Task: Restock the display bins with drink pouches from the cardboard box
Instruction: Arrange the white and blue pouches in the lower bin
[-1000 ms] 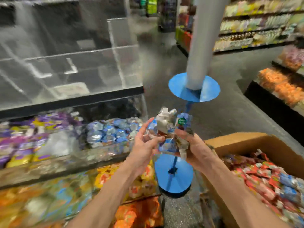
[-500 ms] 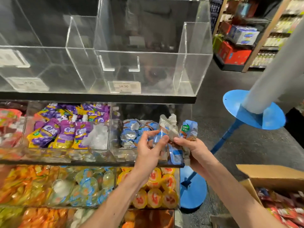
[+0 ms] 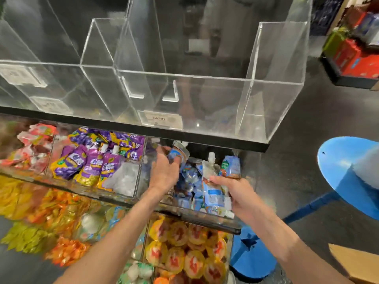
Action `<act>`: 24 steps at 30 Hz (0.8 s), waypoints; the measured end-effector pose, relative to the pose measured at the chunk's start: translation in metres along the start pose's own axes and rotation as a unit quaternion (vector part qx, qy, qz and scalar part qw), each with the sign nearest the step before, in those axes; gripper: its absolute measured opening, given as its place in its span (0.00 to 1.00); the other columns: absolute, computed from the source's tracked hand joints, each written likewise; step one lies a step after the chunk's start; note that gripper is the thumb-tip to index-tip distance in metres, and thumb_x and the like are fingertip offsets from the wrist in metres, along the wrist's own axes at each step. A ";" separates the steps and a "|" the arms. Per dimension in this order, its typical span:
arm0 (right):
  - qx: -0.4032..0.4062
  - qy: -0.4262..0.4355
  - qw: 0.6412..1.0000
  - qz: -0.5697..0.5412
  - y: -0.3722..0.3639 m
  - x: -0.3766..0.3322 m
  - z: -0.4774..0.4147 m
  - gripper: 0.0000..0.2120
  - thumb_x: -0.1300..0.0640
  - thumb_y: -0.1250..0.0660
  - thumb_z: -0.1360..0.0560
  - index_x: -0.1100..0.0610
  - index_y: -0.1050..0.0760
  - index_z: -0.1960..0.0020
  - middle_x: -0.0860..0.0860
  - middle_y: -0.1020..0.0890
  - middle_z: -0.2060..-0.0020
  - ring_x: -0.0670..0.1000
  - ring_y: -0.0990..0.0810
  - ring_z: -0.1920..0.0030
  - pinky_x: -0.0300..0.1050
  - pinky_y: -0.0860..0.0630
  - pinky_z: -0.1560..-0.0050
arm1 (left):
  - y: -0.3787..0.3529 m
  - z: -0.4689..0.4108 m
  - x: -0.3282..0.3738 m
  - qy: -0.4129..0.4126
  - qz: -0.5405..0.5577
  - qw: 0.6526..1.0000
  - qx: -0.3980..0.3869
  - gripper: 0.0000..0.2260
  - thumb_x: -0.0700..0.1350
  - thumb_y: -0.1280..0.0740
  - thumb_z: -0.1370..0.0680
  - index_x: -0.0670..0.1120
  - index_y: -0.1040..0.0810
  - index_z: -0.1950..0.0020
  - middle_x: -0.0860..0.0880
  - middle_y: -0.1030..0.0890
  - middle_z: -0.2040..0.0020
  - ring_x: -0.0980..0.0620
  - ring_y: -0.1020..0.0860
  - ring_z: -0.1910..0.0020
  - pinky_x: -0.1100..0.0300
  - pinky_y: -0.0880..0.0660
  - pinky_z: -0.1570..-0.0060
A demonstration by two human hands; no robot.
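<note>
At left hand (image 3: 164, 175), one pouch (image 3: 178, 154)

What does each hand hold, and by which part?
Right hand: several pouches, fingers round their bodies. Left hand touches a blue pouch; grip unclear.

Blue pouches (image 3: 189, 177) piled, rt bin (image 3: 205, 219).

Count from the head view. Hands: 2. The left hand (image 3: 164, 173) pinches 1 blue pouch (image 3: 177, 154). The right hand (image 3: 231, 191) grips at least 2: 1 clear pouch (image 3: 208, 177) with a white cap and 1 blue-label pouch (image 3: 232, 167); any more lower in the grip are not resolvable. Loose pouches in bin (image 3: 190, 177): too many and too blurred to count. Purple pouches (image 3: 92, 162): at least 3 facing front, 2 white caps visible. Price labels (image 3: 160, 118): 3. Blue discs (image 3: 338, 160): 2. Cardboard box (image 3: 352, 261): 1, corner only.
</note>
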State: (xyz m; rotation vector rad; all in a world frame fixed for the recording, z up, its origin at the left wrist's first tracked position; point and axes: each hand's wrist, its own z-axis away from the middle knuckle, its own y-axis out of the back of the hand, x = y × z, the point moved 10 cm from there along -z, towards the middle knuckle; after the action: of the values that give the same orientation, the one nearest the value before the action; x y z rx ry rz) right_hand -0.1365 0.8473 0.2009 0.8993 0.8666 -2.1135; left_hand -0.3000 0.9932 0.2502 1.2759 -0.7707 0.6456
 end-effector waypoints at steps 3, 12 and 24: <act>0.025 -0.010 1.000 -0.009 0.001 0.000 -0.011 0.14 0.65 0.25 0.29 0.63 0.19 0.44 0.56 0.13 0.51 0.56 0.14 0.49 0.56 0.18 0.46 | -0.015 -0.007 0.009 -0.067 -0.100 0.993 -0.021 0.21 0.52 0.40 0.17 0.42 0.37 0.29 0.36 0.21 0.43 0.35 0.23 0.42 0.46 0.30 0.43; 0.131 0.000 0.991 -0.019 0.018 0.007 -0.041 0.14 0.64 0.23 0.31 0.61 0.19 0.47 0.56 0.13 0.53 0.56 0.14 0.52 0.51 0.18 0.54 | -0.054 -0.010 0.017 -0.198 -0.406 0.888 -0.089 0.20 0.57 0.54 0.15 0.57 0.36 0.25 0.47 0.17 0.42 0.44 0.28 0.34 0.46 0.35 0.39; 0.084 -0.052 0.994 0.038 0.001 0.018 -0.044 0.20 0.59 0.22 0.33 0.64 0.20 0.43 0.56 0.13 0.52 0.53 0.15 0.58 0.42 0.27 0.63 | -0.056 -0.011 -0.005 -0.281 -0.475 0.810 -0.200 0.27 0.66 0.51 0.19 0.54 0.30 0.27 0.49 0.37 0.24 0.45 0.44 0.24 0.42 0.43 0.29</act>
State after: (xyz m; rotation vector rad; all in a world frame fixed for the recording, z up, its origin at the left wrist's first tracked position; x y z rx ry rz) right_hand -0.1305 0.8750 0.1631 0.8843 0.5997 -2.1697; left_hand -0.2572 0.9937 0.2126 1.2620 -0.5746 -0.7146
